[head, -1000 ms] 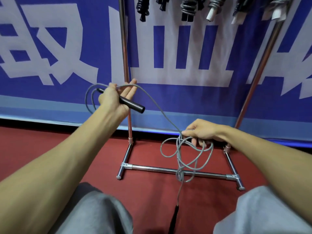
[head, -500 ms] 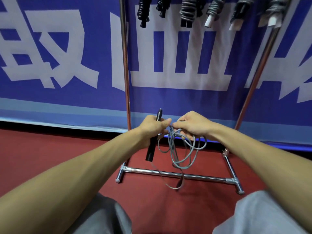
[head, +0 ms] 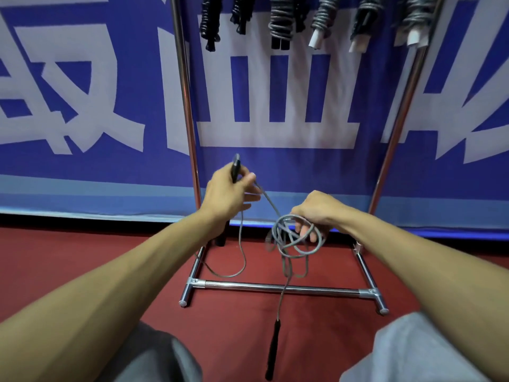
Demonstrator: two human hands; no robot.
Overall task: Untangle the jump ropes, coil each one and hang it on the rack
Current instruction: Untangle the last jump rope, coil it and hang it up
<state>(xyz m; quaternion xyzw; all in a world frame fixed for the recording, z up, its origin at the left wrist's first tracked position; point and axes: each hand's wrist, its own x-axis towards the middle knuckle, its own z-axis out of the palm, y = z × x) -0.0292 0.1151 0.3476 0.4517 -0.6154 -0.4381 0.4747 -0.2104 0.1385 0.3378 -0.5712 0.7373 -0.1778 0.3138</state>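
A grey jump rope (head: 289,238) with black handles hangs between my hands in front of the chrome rack (head: 275,286). My left hand (head: 228,197) grips one black handle (head: 235,165), which points upward. My right hand (head: 316,213) holds several tangled grey loops of the same rope. One strand runs from my left hand down to the loops, another droops in a long curve toward the floor. The second black handle (head: 272,351) dangles low between my knees.
Several coiled ropes (head: 281,20) hang from the top of the rack. The rack's two uprights (head: 187,106) stand against a blue and white banner (head: 82,106). Red floor (head: 55,257) lies below, and my grey-clad knees (head: 413,354) frame the bottom.
My hands have drawn apart again: the left rose up and left with its handle, the right sank slightly with the loops. The far handle now dangles lower, in view between my knees.
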